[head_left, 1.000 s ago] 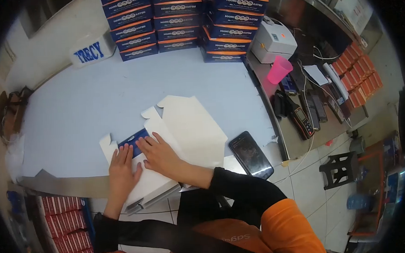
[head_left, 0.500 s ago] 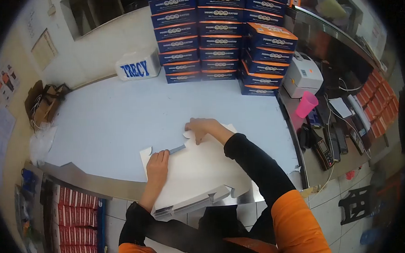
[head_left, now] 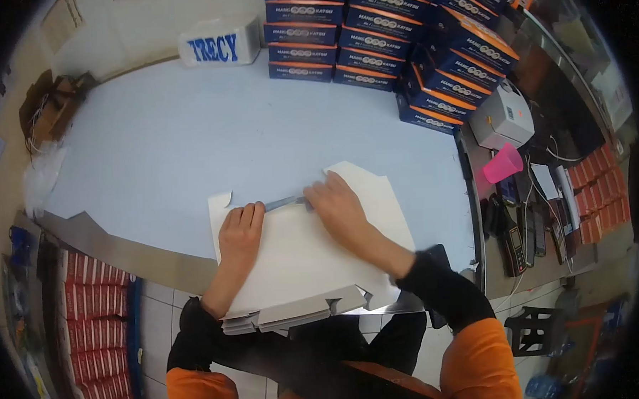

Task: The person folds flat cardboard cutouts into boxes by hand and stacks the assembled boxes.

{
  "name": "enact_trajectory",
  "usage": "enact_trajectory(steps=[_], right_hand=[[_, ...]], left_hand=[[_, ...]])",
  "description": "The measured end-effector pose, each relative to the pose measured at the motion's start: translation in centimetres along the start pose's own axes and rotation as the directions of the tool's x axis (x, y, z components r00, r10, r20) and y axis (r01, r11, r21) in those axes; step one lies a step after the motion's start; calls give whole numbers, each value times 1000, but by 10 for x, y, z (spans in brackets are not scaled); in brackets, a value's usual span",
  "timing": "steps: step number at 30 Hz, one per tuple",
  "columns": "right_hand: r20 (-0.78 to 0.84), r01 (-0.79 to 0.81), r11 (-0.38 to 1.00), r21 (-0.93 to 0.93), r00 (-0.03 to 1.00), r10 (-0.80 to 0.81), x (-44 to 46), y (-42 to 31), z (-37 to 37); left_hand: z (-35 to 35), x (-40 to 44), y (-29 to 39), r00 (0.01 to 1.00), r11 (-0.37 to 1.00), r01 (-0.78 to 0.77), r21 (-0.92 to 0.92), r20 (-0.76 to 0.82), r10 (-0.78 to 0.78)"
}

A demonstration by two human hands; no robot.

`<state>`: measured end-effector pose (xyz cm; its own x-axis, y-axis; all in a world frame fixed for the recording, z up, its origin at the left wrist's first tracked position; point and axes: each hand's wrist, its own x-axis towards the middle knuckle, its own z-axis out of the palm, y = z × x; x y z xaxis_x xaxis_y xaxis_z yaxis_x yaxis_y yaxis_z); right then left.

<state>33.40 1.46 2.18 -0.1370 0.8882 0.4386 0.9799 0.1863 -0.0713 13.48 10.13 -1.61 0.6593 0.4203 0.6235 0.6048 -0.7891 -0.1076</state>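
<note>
White cardboard [head_left: 300, 254] lies mostly flat, blue-grey flap [head_left: 282, 202] only part-raised. Left hand [head_left: 240, 237] curled, pinching flap; right hand [head_left: 340, 211] half-curled at its other end, grip unclear.

The left hand [head_left: 240, 233] lay left of the frame's centre, palm down, its fingers bunched close together and pointing up the frame, the knuckles bent. Its wrist [head_left: 220, 293] ran down toward the lower left. The right hand [head_left: 334, 204] sat just right of centre, a little higher and apart from the left, back upward, fingers bent and reaching to the upper left. The right forearm [head_left: 382, 248] slanted to the lower right. Both arms came up from the bottom corners, elbows bent outward.
</note>
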Motion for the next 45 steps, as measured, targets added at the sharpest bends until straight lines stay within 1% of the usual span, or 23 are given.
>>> enact_trajectory(steps=[3, 6, 8, 11, 14, 15, 16, 17, 18, 20, 22, 24, 25, 27, 28, 30, 31, 32, 34, 35, 37, 44, 45], right_hand=[[56, 12, 999, -40, 998, -10, -29, -13, 4], [-1, -3, 1000, -30, 1000, 3, -48, -19, 16], [36, -58, 997, 41, 998, 57, -47, -21, 11], [110, -179, 971, 157, 981, 162, -37, -26, 12], [-153, -147, 987, 60, 976, 155, 0, -36, 24], [-212, -66, 987, 147, 973, 97, 9, -48, 27], [-243, 11, 997, 72, 970, 7, 10, -55, 41], [-86, -3, 923, 385, 996, 40, 14, -60, 56], [-50, -68, 948, 311, 995, 88, 15, -68, 52], [-25, -138, 963, 231, 989, 148, 19, -70, 47], [22, -171, 977, 124, 985, 170, 22, -66, 55], [-70, -134, 982, 131, 987, 144, 17, -62, 62], [-170, -84, 981, 174, 979, 114, 10, -62, 61], [-276, -18, 977, 213, 958, 78, 5, -60, 59], [-306, -16, 979, 205, 949, 80, 4, -59, 59], [-336, -10, 979, 201, 939, 79, 2, -60, 58], [-355, -16, 982, 188, 931, 83, 1, -60, 57], [-374, -24, 984, 174, 923, 88, 2, -60, 55], [-357, -32, 983, 179, 929, 95, 3, -60, 56], [-337, -39, 982, 185, 936, 101, 3, -60, 57], [-322, -53, 985, 162, 941, 103, 2, -62, 57], [-317, -129, 985, 114, 935, 159, 3, -66, 64], [-311, -135, 984, 118, 936, 165, 2, -66, 65]], left_hand=[[-1, -4, -3, 1000, 999, -10, -50, 29, 12], [-15, -5, -6, 997, 958, -62, -281, 36, 75], [-35, -14, 3, 967, 929, 1, -369, 238, 94], [-40, -16, 6, 943, 925, 41, -378, 322, 90], [-42, -18, 10, 935, 943, 40, -329, 346, 81], [-42, -17, 12, 936, 933, 0, -361, 328, 127], [-44, -18, 13, 936, 939, 29, -342, 338, 94], [-44, -21, 14, 936, 946, 64, -318, 349, 54], [-41, -24, 12, 936, 941, 39, -336, 342, 83], [-35, -30, 6, 948, 858, 230, -459, 304, -92], [-32, -34, -5, 954, 818, 263, -511, 266, -140], [4, -43, -46, 844, 562, 529, -636, 324, -428], [9, -41, -69, 844, 568, 528, -631, 317, -433], [17, -29, -105, 742, 388, 670, -633, 597, -305], [7, -18, -105, 743, 390, 668, -633, 592, -313], [-19, 9, -97, 547, 55, 830, -554, 792, -272], [-14, 14, -105, 539, -8, 836, -549, 823, -178], [-14, 21, -106, 540, -5, 836, -549, 823, -178], [-17, 34, -105, 582, 326, 772, -546, 813, -16], [-17, 41, -105, 579, 325, 774, -544, 816, -13], [-19, 54, -101, 586, 807, 482, -340, 810, -9], [-28, 23, -61, 818, 970, 183, -162, 572, -59], [-18, 6, -54, 925, 983, 130, -131, 373, -73]])
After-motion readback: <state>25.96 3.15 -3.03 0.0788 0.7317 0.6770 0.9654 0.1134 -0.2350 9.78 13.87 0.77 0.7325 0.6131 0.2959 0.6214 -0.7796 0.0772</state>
